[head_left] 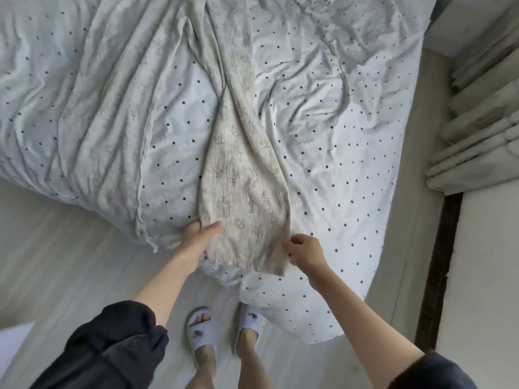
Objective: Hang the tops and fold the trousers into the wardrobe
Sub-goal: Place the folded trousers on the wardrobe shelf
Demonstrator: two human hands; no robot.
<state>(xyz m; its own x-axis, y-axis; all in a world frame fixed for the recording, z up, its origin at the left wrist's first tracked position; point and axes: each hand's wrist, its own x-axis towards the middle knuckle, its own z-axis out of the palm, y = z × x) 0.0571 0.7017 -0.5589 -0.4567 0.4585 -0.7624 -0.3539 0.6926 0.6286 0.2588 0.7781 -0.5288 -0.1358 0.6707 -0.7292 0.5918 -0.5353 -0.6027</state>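
Note:
A pair of beige patterned trousers (241, 175) lies spread across the dotted white bedding (337, 153), legs pointing toward me. My left hand (198, 240) grips the left corner of the nearer leg's hem, thumb on top. My right hand (304, 252) pinches the right corner of the same hem. The other leg (112, 122) lies flat to the left, reaching the bed's edge. The wardrobe is out of view.
The bed's corner hangs over a pale floor (70, 262) where my slippered feet (224, 332) stand. Folded curtains (483, 122) and a dark door frame strip (441, 262) line the right side.

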